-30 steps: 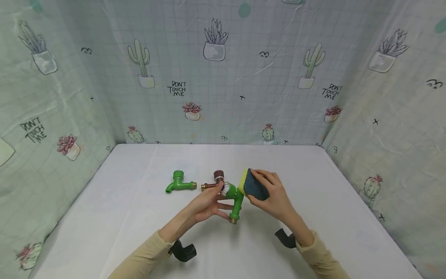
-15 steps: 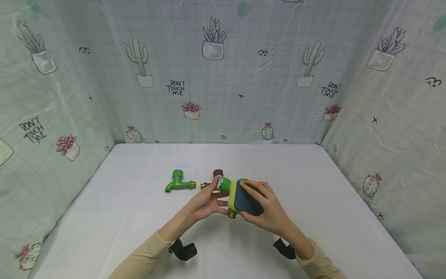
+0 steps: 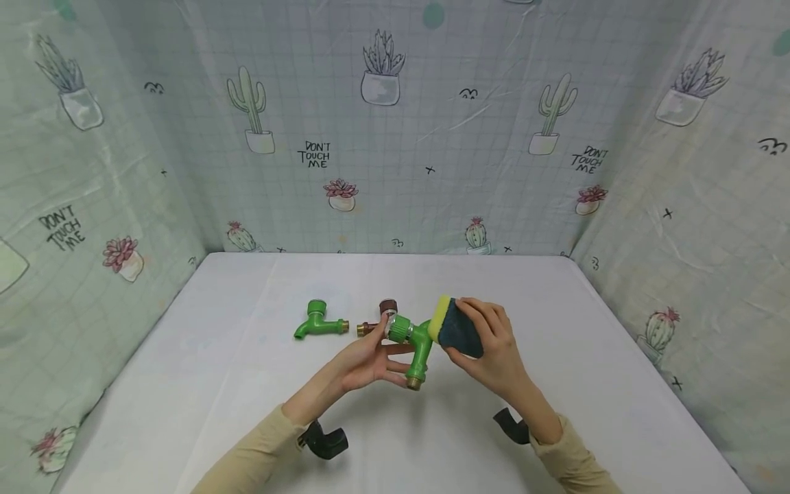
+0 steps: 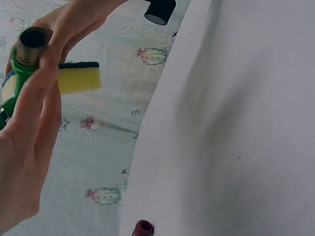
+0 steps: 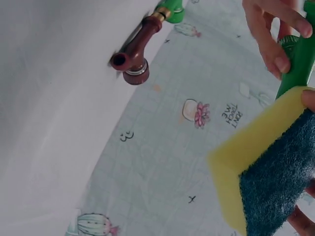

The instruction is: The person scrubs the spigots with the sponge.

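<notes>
Above the table, my left hand (image 3: pixel 364 363) grips a green faucet (image 3: pixel 421 350) by its knob end, the brass threaded end pointing down toward me. My right hand (image 3: pixel 494 346) pinches a yellow sponge with a dark scouring side (image 3: pixel 459 331). Its yellow face touches the faucet's spout side. In the right wrist view the sponge (image 5: pixel 261 142) looks bent against the green body (image 5: pixel 298 64), beside the left fingers. The left wrist view shows the brass opening (image 4: pixel 33 42) close up, with the sponge (image 4: pixel 78 78) behind the hand.
A second green faucet (image 3: pixel 319 324) lies on the white table (image 3: pixel 247 384). A dark red faucet (image 3: pixel 387 307) lies behind my left hand, partly hidden. Black curved pieces (image 3: pixel 327 442) sit by each forearm, one at the right (image 3: pixel 512 427). Patterned cloth walls surround the table.
The sponge went left and down over the green faucet's body, then came back up and right to its spout side. My left hand keeps its hold, with the faucet turned slightly.
</notes>
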A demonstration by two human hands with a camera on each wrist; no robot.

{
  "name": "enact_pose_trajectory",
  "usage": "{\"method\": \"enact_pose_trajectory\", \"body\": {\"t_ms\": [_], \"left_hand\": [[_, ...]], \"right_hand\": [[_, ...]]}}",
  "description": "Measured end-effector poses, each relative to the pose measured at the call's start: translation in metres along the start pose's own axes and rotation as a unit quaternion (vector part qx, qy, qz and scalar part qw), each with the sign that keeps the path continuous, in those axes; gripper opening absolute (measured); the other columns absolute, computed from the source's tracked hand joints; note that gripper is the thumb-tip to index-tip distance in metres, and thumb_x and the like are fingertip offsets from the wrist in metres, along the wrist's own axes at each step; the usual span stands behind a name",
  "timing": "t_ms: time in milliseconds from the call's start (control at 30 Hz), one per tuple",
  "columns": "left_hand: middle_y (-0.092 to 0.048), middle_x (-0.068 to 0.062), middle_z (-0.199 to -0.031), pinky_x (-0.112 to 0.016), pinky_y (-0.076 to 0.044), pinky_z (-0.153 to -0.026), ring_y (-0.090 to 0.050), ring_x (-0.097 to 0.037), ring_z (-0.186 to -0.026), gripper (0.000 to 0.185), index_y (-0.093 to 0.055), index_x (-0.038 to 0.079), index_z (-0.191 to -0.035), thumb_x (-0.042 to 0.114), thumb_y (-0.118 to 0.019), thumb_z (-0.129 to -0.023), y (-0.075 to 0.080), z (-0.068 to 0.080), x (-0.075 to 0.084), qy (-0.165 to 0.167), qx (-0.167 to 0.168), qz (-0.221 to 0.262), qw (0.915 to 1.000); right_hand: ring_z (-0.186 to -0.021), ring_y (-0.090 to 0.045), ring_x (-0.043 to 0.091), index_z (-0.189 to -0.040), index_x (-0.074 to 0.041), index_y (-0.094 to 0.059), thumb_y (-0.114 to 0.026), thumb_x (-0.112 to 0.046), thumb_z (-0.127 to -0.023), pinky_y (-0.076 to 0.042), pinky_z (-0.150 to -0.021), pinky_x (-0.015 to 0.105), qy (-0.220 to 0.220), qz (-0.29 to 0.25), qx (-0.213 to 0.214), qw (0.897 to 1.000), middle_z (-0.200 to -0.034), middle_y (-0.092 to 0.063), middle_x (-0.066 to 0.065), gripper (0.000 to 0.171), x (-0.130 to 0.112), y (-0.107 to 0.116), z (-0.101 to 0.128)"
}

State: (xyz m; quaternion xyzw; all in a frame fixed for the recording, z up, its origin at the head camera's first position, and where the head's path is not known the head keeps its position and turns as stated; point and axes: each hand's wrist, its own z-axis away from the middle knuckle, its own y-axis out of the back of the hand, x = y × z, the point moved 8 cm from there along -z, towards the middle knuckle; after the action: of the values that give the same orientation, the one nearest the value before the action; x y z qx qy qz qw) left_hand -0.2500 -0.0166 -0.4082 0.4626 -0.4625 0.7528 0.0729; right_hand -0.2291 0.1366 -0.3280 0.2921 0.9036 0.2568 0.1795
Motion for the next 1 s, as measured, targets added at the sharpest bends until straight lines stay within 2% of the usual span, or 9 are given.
{"method": "enact_pose_trajectory", "body": {"t_ms": [133, 200, 267, 333, 433, 533, 667, 867, 1000], "left_hand": [[-0.027, -0.019, -0.138, -0.064, -0.034, -0.088, -0.041, -0.048, -0.117, 0.067, -0.023, 0.020, -0.139, 0.061, -0.025, -0.086, -0.003, -0.001, 0.000, -0.007, -0.006, -0.001, 1.0000], [-0.027, -0.019, -0.138, -0.067, -0.032, -0.087, -0.045, -0.046, -0.115, 0.069, -0.023, 0.019, -0.139, 0.061, -0.023, -0.085, -0.002, -0.001, 0.000, -0.014, 0.002, -0.026, 0.9996], [-0.030, -0.019, -0.136, -0.065, -0.037, -0.085, -0.052, -0.039, -0.109, 0.063, -0.026, 0.016, -0.139, 0.054, -0.028, -0.089, 0.000, -0.002, 0.000, -0.025, 0.018, -0.073, 0.9969], [-0.034, -0.017, -0.133, -0.060, -0.044, -0.082, -0.058, -0.032, -0.102, 0.054, -0.029, 0.013, -0.137, 0.039, -0.042, -0.092, 0.004, -0.003, 0.002, -0.036, 0.037, -0.126, 0.9907], [-0.042, -0.016, -0.128, -0.048, -0.052, -0.075, -0.063, -0.023, -0.092, 0.054, -0.034, 0.008, -0.134, 0.018, -0.058, -0.086, 0.012, -0.004, 0.004, -0.052, 0.072, -0.203, 0.9752], [-0.046, -0.017, -0.125, -0.038, -0.055, -0.069, -0.065, -0.018, -0.087, 0.055, -0.036, 0.006, -0.133, 0.014, -0.061, -0.084, 0.018, -0.005, 0.006, -0.061, 0.101, -0.241, 0.9632], [-0.052, -0.018, -0.123, -0.030, -0.054, -0.065, -0.065, -0.015, -0.084, 0.049, -0.039, 0.004, -0.130, 0.012, -0.058, -0.085, 0.025, -0.003, 0.008, -0.064, 0.124, -0.243, 0.9598], [-0.065, -0.006, -0.101, -0.031, -0.055, -0.073, -0.066, -0.015, -0.078, 0.039, -0.052, -0.004, -0.118, 0.009, -0.062, -0.082, 0.031, -0.001, 0.012, -0.071, 0.125, -0.216, 0.9658], [-0.065, -0.010, -0.102, -0.036, -0.055, -0.074, -0.067, -0.018, -0.078, 0.041, -0.052, -0.007, -0.117, 0.009, -0.063, -0.081, 0.032, -0.001, 0.010, -0.058, 0.118, -0.221, 0.9663]], "right_hand": [[-0.103, -0.042, 0.028, -0.124, -0.005, -0.049, -0.056, -0.046, -0.079, -0.041, -0.080, 0.046, -0.003, 0.009, -0.008, 1.000, -0.120, -0.051, 0.013, 0.062, 0.003, -0.002, 0.004], [-0.103, -0.042, 0.027, -0.125, -0.006, -0.049, -0.056, -0.048, -0.078, -0.041, -0.080, 0.047, -0.013, 0.013, -0.016, 1.000, -0.120, -0.051, 0.013, 0.063, 0.005, -0.004, 0.006], [-0.104, -0.042, 0.026, -0.125, -0.006, -0.049, -0.055, -0.050, -0.078, -0.041, -0.081, 0.047, -0.027, 0.016, -0.021, 0.999, -0.121, -0.051, 0.013, 0.064, 0.008, -0.005, 0.009], [-0.105, -0.042, 0.025, -0.125, -0.007, -0.048, -0.055, -0.051, -0.078, -0.041, -0.082, 0.047, -0.042, 0.012, -0.027, 0.999, -0.121, -0.050, 0.012, 0.065, 0.010, -0.006, 0.011], [-0.107, -0.040, 0.023, -0.126, -0.008, -0.047, -0.063, -0.047, -0.075, -0.042, -0.082, 0.046, -0.063, 0.001, -0.035, 0.997, -0.122, -0.049, 0.011, 0.066, 0.013, -0.005, 0.013], [-0.107, -0.040, 0.021, -0.127, -0.010, -0.047, -0.076, -0.033, -0.067, -0.046, -0.080, 0.044, -0.082, -0.016, -0.046, 0.995, -0.123, -0.048, 0.009, 0.070, 0.017, -0.003, 0.012], [-0.107, -0.040, 0.020, -0.127, -0.012, -0.047, -0.081, -0.018, -0.059, -0.049, -0.076, 0.042, -0.102, -0.036, -0.073, 0.991, -0.123, -0.048, 0.007, 0.076, 0.024, -0.003, 0.012], [-0.108, -0.043, 0.015, -0.127, -0.018, -0.048, -0.080, -0.023, -0.063, -0.050, -0.076, 0.038, -0.119, -0.074, -0.147, 0.979, -0.124, -0.048, 0.002, 0.072, 0.027, -0.007, 0.014], [-0.106, -0.044, 0.013, -0.127, -0.020, -0.047, -0.079, -0.023, -0.064, -0.050, -0.074, 0.033, -0.125, -0.099, -0.185, 0.970, -0.124, -0.048, 0.000, 0.070, 0.024, -0.012, 0.015]]}}
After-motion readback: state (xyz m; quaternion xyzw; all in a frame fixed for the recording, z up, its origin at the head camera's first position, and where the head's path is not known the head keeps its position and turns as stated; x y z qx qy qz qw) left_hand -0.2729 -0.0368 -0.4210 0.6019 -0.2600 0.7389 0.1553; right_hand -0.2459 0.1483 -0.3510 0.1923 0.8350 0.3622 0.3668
